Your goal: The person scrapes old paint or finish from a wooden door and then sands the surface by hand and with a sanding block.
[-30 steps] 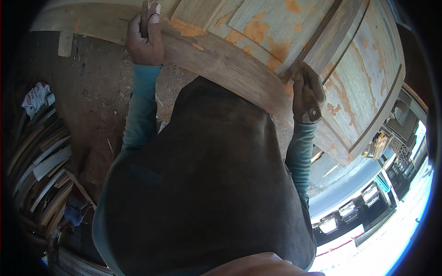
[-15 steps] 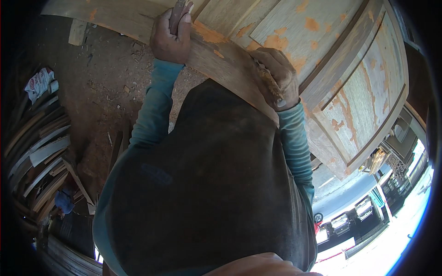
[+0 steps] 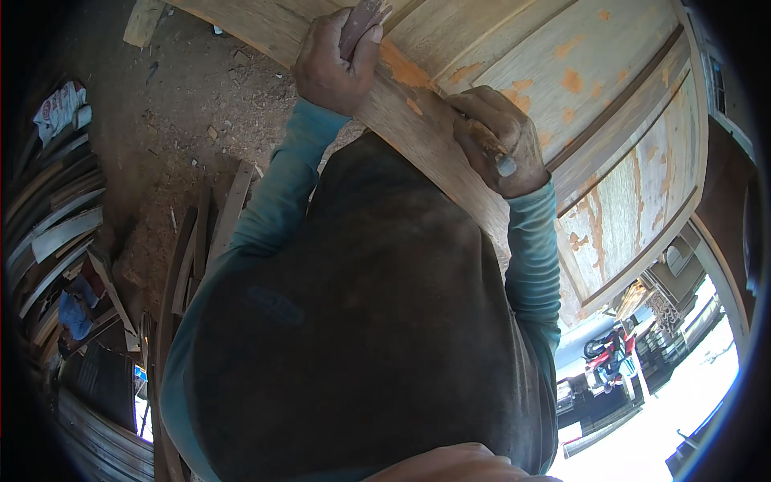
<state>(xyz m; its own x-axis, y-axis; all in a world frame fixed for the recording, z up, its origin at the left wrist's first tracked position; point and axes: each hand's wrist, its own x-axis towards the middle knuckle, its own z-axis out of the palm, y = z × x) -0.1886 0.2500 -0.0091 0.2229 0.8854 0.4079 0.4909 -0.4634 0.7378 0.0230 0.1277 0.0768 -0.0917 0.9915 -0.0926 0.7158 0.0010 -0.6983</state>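
My left hand (image 3: pixel 337 71) is closed round a flat brownish piece (image 3: pixel 363 28) with a pale, ragged tip, and rests at the edge of a panelled wooden door (image 3: pixel 458 165). I cannot make out exactly what that piece is. My right hand (image 3: pixel 502 143) is closed on a wooden-handled tool (image 3: pixel 491 146); the handle's pale butt end points toward me, and its working end is hidden under the fingers. That hand lies on the door's near frame member. Orange filler patches (image 3: pixel 408 68) mark the wood between and beyond my hands.
Curved boards (image 3: pixel 68 233) are stacked at the left, with a white sack (image 3: pixel 60 111) at their far end. A person in blue (image 3: pixel 76 309) is beside them. Chips litter the dirt floor (image 3: pixel 161 145). A red motorcycle (image 3: pixel 610 357) stands at the lower right.
The whole view has shifted, so the door and both hands appear farther right. My right hand has turned slightly, bringing the handle's butt end into clearer sight. Both hands keep their holds.
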